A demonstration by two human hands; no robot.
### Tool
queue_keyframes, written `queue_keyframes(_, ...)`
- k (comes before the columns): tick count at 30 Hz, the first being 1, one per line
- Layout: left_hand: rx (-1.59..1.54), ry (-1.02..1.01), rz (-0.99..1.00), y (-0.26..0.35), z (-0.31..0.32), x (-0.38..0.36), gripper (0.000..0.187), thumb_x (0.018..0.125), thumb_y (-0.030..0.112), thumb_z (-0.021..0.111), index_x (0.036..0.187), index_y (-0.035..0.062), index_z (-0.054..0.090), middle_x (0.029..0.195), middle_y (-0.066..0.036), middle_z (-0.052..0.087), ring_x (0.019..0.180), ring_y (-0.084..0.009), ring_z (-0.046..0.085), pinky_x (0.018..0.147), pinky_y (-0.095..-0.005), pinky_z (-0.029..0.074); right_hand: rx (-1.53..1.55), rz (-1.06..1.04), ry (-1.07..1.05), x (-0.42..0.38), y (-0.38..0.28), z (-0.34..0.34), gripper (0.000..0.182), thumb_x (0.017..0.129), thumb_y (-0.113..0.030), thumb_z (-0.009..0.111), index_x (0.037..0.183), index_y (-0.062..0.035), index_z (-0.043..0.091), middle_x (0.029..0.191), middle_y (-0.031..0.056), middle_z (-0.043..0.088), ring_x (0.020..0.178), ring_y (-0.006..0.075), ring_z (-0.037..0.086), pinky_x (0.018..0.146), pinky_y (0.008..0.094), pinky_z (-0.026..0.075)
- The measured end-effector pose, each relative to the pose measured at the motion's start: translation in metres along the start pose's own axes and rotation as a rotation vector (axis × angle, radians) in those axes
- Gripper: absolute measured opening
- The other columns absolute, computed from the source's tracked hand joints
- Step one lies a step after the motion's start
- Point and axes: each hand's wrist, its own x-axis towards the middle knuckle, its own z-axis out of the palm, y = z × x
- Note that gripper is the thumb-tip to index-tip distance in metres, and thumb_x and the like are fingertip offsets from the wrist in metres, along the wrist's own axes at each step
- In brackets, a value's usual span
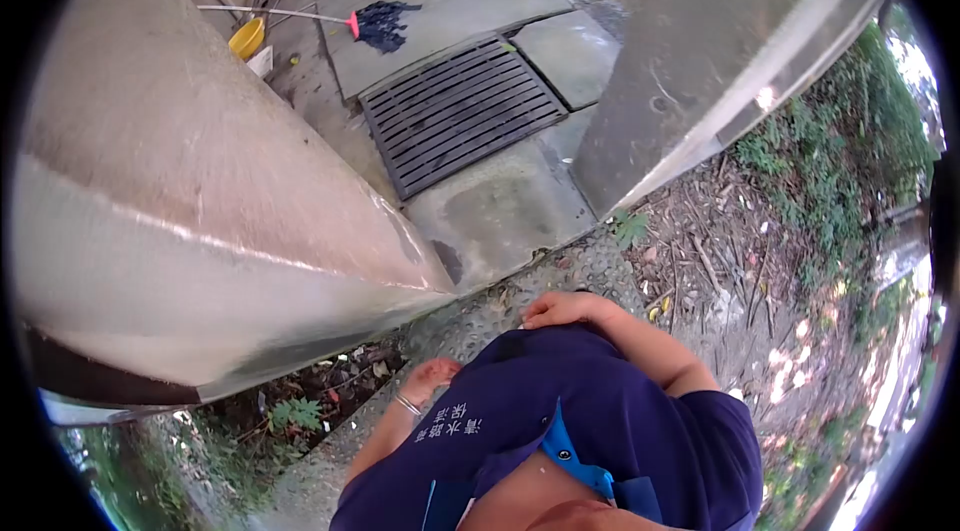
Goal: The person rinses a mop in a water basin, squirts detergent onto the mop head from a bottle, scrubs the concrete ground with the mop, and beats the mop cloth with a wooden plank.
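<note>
My left hand, with a pale bracelet at the wrist, hangs low beside the dark navy shirt. Its fingers are partly hidden and slightly blurred, so their grip does not show. My right hand is at the front of the shirt near its hem, fingers curled in. Whatever lies in those fingers, if anything, is hidden; a small dark edge shows just behind them. A mop with dark strands and a red head lies on the concrete slab ahead, away from both hands.
Two concrete walls, one on the left and one on the right, flank a passage. A slotted drain grate is set in its floor. A yellow basin stands back left. Twigs and leaves litter the ground at right.
</note>
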Motion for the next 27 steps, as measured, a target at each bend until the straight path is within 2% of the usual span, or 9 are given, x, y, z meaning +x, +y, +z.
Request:
queue_keyframes(2,-0.244,0.135,-0.109,0.0,0.035,-0.014,0.023,0.087,0.017,0.063,0.105,0.0014,0.061,0.097,-0.005,0.065,0.088,-0.0107,0.059,0.077,-0.0245,0.047,-0.007,0.093,-0.136,-0.011,0.0,-0.002,0.026,0.086,-0.029,0.064,0.093,-0.0037,0.066,0.078,-0.0008,0.063,0.074,0.0062,0.052,0.067,0.0243,0.044)
queue_keyframes(3,-0.247,0.169,-0.122,0.044,0.002,0.015,0.023,0.087,0.017,0.063,0.105,0.0014,0.061,0.097,-0.005,0.065,0.088,-0.0107,0.059,0.077,-0.0245,0.047,0.007,0.079,-0.166,0.048,-0.01,-0.045,0.026,0.086,-0.029,0.064,0.093,-0.0037,0.066,0.078,-0.0008,0.063,0.074,0.0062,0.052,0.067,0.0243,0.044)
queue_keyframes(5,-0.128,0.124,0.031,0.058,0.017,0.038,0.025,0.091,0.025,0.058,0.1,0.0014,0.061,0.09,-0.002,0.063,0.082,-0.0092,0.057,0.072,-0.0223,0.046,0.055,0.023,-0.083,0.067,-0.002,-0.073,0.023,0.087,-0.025,0.062,0.089,-0.0026,0.065,0.077,-0.002,0.061,0.072,0.0059,0.051,0.064,0.0244,0.043)
queue_keyframes(8,-0.108,0.204,-0.033,0.065,-0.008,0.075,0.027,0.092,0.027,0.055,0.098,0.002,0.062,0.086,0.0,0.062,0.077,-0.0084,0.056,0.068,-0.0213,0.044,0.138,0.023,0.104,0.124,0.005,-0.116,0.021,0.088,-0.022,0.06,0.086,-0.0019,0.064,0.075,-0.0025,0.06,0.071,0.0058,0.051,0.064,0.0246,0.043)
queue_keyframes(13,-0.329,0.442,0.013,0.136,-0.014,0.159,0.021,0.091,0.019,0.057,0.101,0.0015,0.062,0.086,0.001,0.062,0.074,-0.0065,0.055,0.065,-0.0191,0.044,-0.062,-0.017,0.082,0.233,0.008,-0.192,0.026,0.088,-0.028,0.057,0.086,-0.0028,0.063,0.074,0.0037,0.062,0.073,0.0133,0.054,0.069,0.0315,0.046)
queue_keyframes(15,-0.394,0.538,-0.04,0.168,-0.009,0.194,0.02,0.09,0.016,0.059,0.102,0.0011,0.062,0.087,0.0,0.062,0.075,-0.006,0.055,0.065,-0.0191,0.044,-0.023,0.119,-0.018,0.27,-0.008,-0.228,0.025,0.088,-0.027,0.057,0.087,-0.0037,0.064,0.074,0.004,0.062,0.073,0.0138,0.054,0.069,0.0314,0.046)
queue_keyframes(19,-0.322,0.567,-0.006,0.247,-0.013,0.248,0.02,0.089,0.019,0.06,0.098,0.0021,0.064,0.083,0.003,0.061,0.073,-0.0042,0.054,0.066,-0.0203,0.045,-0.08,0.102,-0.063,0.311,-0.059,-0.314,0.029,0.087,-0.03,0.059,0.084,-0.0009,0.062,0.071,0.0062,0.06,0.068,0.0147,0.053,0.065,0.0332,0.045)
queue_keyframes(21,0.021,0.642,-0.051,0.276,-0.022,0.26,0.016,0.088,0.018,0.061,0.091,0.0032,0.065,0.08,0.004,0.062,0.072,-0.004,0.054,0.067,-0.0202,0.045,-0.004,0.086,-0.097,0.327,-0.08,-0.341,0.025,0.085,-0.026,0.062,0.08,-0.002,0.061,0.067,0.0026,0.057,0.064,0.0111,0.05,0.059,0.0293,0.043)
queue_keyframes(27,-0.215,0.732,0.091,0.395,-0.042,0.278,0.014,0.088,0.017,0.061,0.087,0.0038,0.065,0.078,0.003,0.062,0.071,-0.0039,0.054,0.066,-0.0199,0.045,-0.112,-0.04,-0.221,0.38,-0.153,-0.378,0.019,0.085,-0.018,0.064,0.074,-0.0034,0.057,0.06,-0.0024,0.052,0.056,0.0067,0.044,0.051,0.0264,0.038)
